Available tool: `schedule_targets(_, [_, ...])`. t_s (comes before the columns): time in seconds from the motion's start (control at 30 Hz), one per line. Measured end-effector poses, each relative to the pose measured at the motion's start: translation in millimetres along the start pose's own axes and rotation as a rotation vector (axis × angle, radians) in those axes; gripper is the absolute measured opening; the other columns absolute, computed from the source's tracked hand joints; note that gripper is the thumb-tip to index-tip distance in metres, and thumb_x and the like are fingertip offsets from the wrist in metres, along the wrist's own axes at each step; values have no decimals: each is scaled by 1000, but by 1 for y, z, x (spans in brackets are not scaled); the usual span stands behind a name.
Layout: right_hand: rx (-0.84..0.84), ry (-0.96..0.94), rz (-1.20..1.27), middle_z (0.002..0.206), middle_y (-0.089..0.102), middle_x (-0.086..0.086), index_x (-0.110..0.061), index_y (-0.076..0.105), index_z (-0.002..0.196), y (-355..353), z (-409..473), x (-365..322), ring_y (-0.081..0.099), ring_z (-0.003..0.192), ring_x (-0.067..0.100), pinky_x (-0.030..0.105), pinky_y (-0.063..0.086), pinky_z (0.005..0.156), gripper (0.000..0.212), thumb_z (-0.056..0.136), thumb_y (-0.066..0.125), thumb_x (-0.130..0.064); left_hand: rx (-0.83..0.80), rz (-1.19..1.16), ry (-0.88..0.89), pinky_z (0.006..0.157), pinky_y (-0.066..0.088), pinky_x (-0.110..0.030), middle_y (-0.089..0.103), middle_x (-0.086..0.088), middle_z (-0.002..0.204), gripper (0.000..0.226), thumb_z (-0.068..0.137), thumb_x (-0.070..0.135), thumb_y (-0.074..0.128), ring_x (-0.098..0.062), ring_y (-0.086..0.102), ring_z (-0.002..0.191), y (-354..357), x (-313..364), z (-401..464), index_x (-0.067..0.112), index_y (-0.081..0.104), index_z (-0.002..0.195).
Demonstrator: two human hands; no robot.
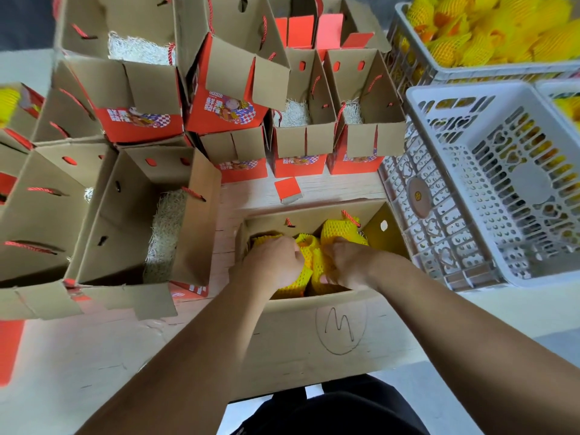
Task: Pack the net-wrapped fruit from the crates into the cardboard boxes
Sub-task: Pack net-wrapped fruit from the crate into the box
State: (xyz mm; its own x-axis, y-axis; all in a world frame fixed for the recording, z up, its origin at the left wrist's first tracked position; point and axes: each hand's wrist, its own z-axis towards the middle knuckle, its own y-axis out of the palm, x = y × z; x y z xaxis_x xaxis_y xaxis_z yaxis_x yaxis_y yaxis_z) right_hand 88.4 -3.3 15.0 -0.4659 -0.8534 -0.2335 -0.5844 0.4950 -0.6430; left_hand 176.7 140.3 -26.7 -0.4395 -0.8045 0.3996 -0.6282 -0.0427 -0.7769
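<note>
An open cardboard box (314,321) marked with a circled "M" stands right in front of me, holding several yellow net-wrapped fruits (340,230). Both my hands are down inside it. My left hand (271,262) curls its fingers over a net-wrapped fruit (298,282) at the box's left. My right hand (346,263) grips another net-wrapped fruit (317,265) beside it, thumb and fingers bent round the netting. The hands hide much of both fruits. A white crate (408,51) at the top right is heaped with more yellow net-wrapped fruit (489,23).
An empty white plastic crate (439,98) sits at the right, stacked over another. Many open red-and-brown gift boxes (135,196) with red rope handles and pale shredded padding crowd the left and back. A small red card (287,188) lies on the table behind my box.
</note>
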Motion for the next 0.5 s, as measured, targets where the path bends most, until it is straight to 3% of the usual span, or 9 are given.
schedule_targets(0.07, [14, 6, -58, 148, 43, 10, -15, 46, 146, 1, 2, -6, 46, 136, 29, 36, 43, 107, 59, 97, 66, -40, -87, 120, 26, 80, 41, -37, 57, -1, 96, 32, 98, 36, 39, -35, 53, 107, 3, 8, -2, 26, 66, 85])
schedule_targets(0.13, [15, 28, -111, 144, 44, 11, -15, 48, 141, 5, 2, -13, 53, 126, 30, 34, 46, 91, 52, 96, 64, -37, -178, 212, 18, 99, 32, -44, 48, -4, 122, 37, 100, 42, 36, -35, 36, 121, 7, 13, -2, 37, 69, 116])
schedule_targets(0.17, [12, 38, -117, 142, 44, 10, -16, 49, 139, 5, 1, -15, 55, 122, 30, 33, 45, 85, 51, 95, 63, -38, -201, 215, 14, 103, 29, -45, 44, -6, 128, 38, 101, 42, 36, -35, 33, 123, 8, 13, -1, 40, 66, 124])
schedule_targets(0.27, [-4, 14, -111, 136, 56, 9, -17, 53, 136, 2, -3, -15, 58, 118, 28, 31, 41, 79, 51, 95, 58, -47, -134, 166, 5, 104, 27, -43, 44, -6, 132, 38, 102, 37, 34, -34, 34, 125, 11, 7, 1, 40, 65, 124])
schedule_targets(0.33, [-24, 18, -66, 139, 57, 9, -18, 46, 144, 3, -4, -13, 57, 121, 28, 29, 40, 80, 54, 98, 55, -45, -19, 222, 16, 106, 30, -42, 46, -6, 138, 36, 102, 36, 39, -34, 38, 128, 13, 5, 3, 32, 57, 133])
schedule_targets(0.4, [-38, 50, -13, 150, 48, 10, -18, 30, 155, 7, -5, -10, 52, 131, 29, 29, 41, 85, 62, 101, 54, -36, 50, 296, 42, 107, 31, -43, 49, -5, 145, 52, 95, 42, 55, -32, 40, 132, 12, 5, 9, 24, 44, 142])
schedule_targets(0.5, [-21, 50, 44, 164, 24, 11, -22, 19, 159, 12, -7, -6, 43, 142, 32, 33, 43, 102, 72, 100, 58, -27, -55, 435, 34, 101, 30, -42, 53, 0, 142, 76, 78, 57, 73, -30, 39, 129, 9, 11, 22, 25, 46, 141])
